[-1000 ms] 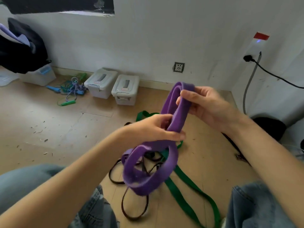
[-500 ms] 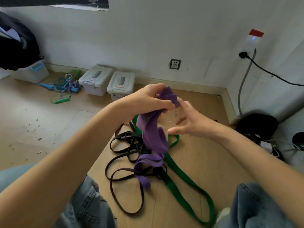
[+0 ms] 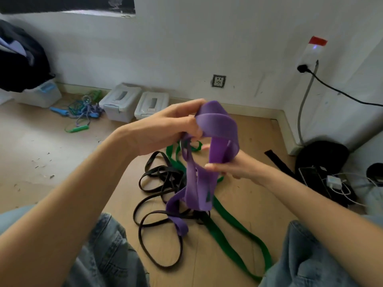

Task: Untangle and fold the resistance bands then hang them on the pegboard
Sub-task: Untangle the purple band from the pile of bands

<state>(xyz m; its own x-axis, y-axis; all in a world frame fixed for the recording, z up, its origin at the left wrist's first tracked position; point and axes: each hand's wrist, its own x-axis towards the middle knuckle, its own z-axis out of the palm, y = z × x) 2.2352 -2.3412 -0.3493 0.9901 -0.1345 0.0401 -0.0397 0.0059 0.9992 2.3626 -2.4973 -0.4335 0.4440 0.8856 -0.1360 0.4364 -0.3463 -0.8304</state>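
left hand (image 3: 165, 129) pinches purple band (image 3: 219, 129) top; right hand (image 3: 234, 168) grips loop lower, tail hanging floorward.

Soft, even daylight fills the room; the white wall (image 3: 186, 48) beyond my fingers (image 3: 194, 123) is bright without glare. Shadows are faint, only a dim patch under the purple band (image 3: 219, 131) on the floor (image 3: 31, 141). My fingers and the band are slightly smeared by motion. The wide lens bends the wall and skirting near the edges, and my forearms look stretched.
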